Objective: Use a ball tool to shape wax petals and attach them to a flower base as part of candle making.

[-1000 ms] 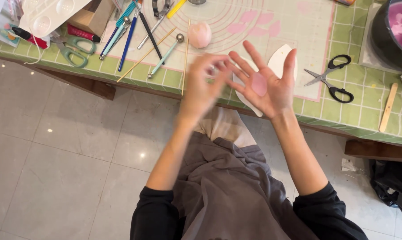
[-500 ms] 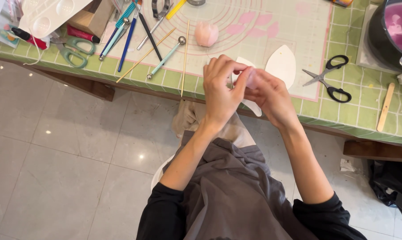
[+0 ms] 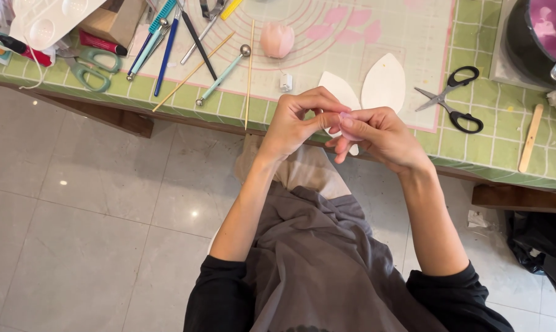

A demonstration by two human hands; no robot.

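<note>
My left hand (image 3: 299, 123) and my right hand (image 3: 379, 136) meet in front of the table edge, fingertips pinched together on a small pink clay piece (image 3: 344, 120). Most of the piece is hidden by the fingers. Beyond the hands a pink clay bud (image 3: 277, 39) rests on the pale work mat (image 3: 407, 37), beside flat pink petals (image 3: 345, 31). Two white leaf-shaped templates (image 3: 384, 86) lie just behind my hands.
Black scissors (image 3: 453, 98) lie right of the templates, green-handled scissors (image 3: 88, 66) at the left. Several modelling tools, pens and skewers (image 3: 219, 77) spread over the left of the green grid table (image 3: 487, 141). A dark bowl (image 3: 539, 43) with pink clay sits far right, a wooden stick (image 3: 530, 146) near it.
My hands were apart with the pink piece lying flat on the open right palm. They have come together, and both sets of fingers now pinch the piece.
</note>
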